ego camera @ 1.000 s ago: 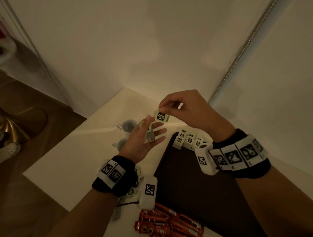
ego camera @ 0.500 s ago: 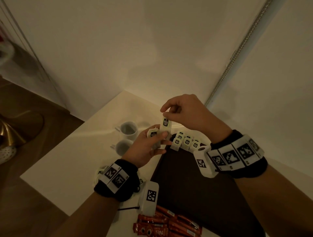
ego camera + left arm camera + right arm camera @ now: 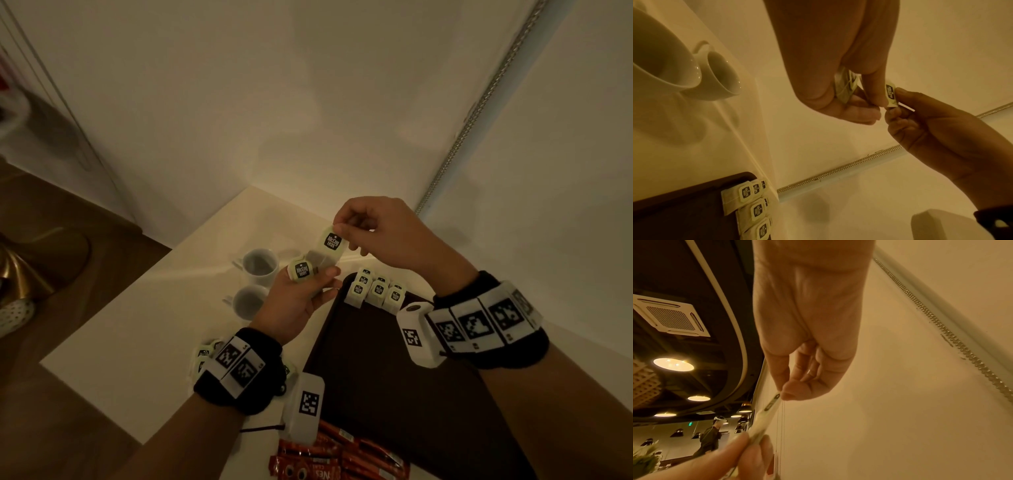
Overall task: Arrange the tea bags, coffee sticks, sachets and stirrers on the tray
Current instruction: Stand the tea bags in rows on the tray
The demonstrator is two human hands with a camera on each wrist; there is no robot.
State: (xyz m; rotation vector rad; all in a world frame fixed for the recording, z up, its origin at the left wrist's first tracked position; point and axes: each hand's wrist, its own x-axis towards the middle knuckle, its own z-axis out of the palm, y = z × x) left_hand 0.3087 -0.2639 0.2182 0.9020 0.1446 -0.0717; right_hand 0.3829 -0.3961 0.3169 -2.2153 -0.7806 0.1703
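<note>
Paper tea bag (image 3: 331, 242) pinched by right hand (image 3: 383, 236) is drawn from the bags gripped in left hand (image 3: 298, 301); next: place it beside the row on tray (image 3: 394, 377).

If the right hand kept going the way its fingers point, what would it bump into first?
Probably the left hand: the right hand pinches a tea bag whose lower end already reaches the left fingers. Depth is hard to judge.

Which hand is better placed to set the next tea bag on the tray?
Right hand: it already pinches a tea bag by its top and hangs nearer the row on the tray. The left hand holds the spare bags.
</note>
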